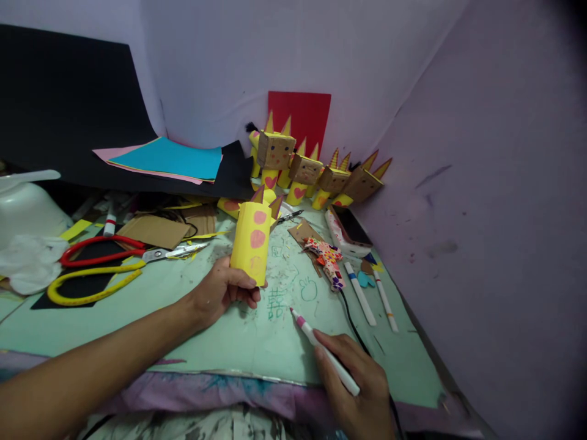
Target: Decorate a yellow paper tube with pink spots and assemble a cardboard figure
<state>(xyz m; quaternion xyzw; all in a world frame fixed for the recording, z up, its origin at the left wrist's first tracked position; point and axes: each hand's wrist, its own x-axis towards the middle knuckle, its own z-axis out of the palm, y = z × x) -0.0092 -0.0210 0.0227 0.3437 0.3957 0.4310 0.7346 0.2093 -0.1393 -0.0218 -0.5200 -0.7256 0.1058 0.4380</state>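
- My left hand (219, 292) curls around the base of a yellow paper tube (251, 241), holding it upright over the middle of the tabletop (238, 342).
- My right hand (355, 382) pinches a pink marker (323, 351) near the front edge, its tip aimed toward the tube, just apart.

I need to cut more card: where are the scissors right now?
In the head view, the red-handled scissors lie left of the left hand, on the green mat.
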